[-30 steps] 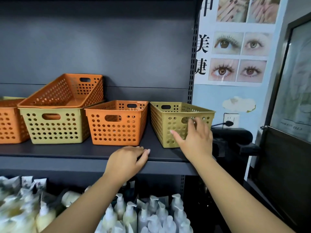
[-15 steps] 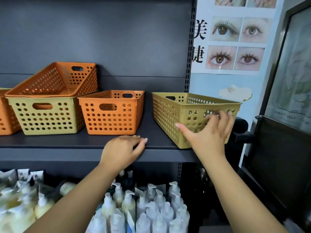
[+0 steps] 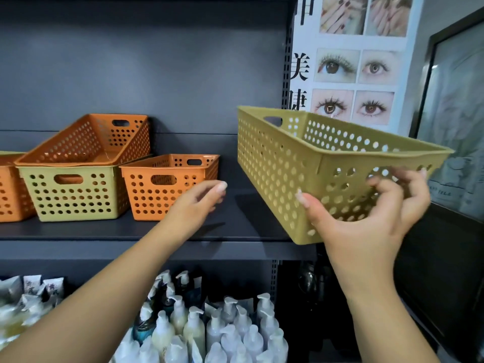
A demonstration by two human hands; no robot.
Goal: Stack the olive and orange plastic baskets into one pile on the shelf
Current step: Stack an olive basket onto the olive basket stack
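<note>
Right hand (image 3: 366,218) fingers (image 3: 387,189) curl clamped through the olive basket (image 3: 282,163) end wall, lifting it clear for stacking; left hand (image 3: 199,200) fingers apart, empty, beside the orange basket (image 3: 167,187)

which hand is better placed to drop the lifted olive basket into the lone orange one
Right. The right hand already grips the olive basket by its near end, off the shelf. The left hand hovers open, empty, beside the orange basket.
</note>
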